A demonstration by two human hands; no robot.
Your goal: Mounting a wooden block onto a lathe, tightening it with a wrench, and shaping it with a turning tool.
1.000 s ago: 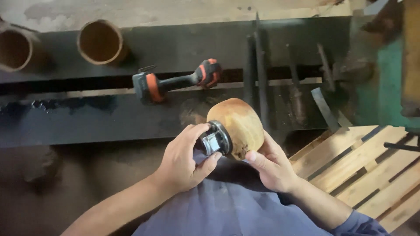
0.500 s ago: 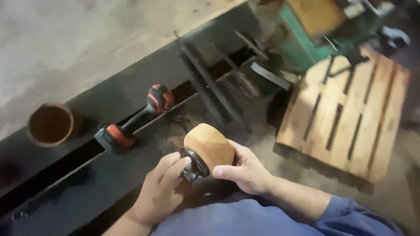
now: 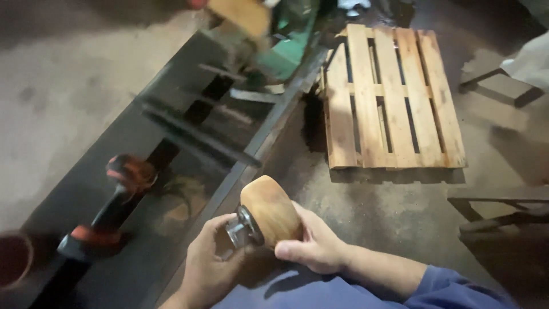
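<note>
A rounded wooden bowl blank [image 3: 270, 212] with a metal chuck [image 3: 243, 228] fixed to its left end is held in front of me, low in the view. My right hand [image 3: 314, 243] cups the wood from below and behind. My left hand [image 3: 207, 264] grips the metal chuck. An orange and black power drill [image 3: 108, 206] lies on the dark metal lathe bed [image 3: 171, 171] to the left of the hands, blurred.
A wooden pallet [image 3: 392, 97] lies on the concrete floor at upper right. A green machine [image 3: 286, 40] stands at the top with long dark tools [image 3: 194, 137] beside it. A brown round cup [image 3: 11, 260] sits at the far left edge. A dark metal frame [image 3: 503, 209] is at right.
The view has swung to the right and tilted; the pallet has come towards the centre and the drill slid to the left. Both hands keep hold of the blank and chuck.
</note>
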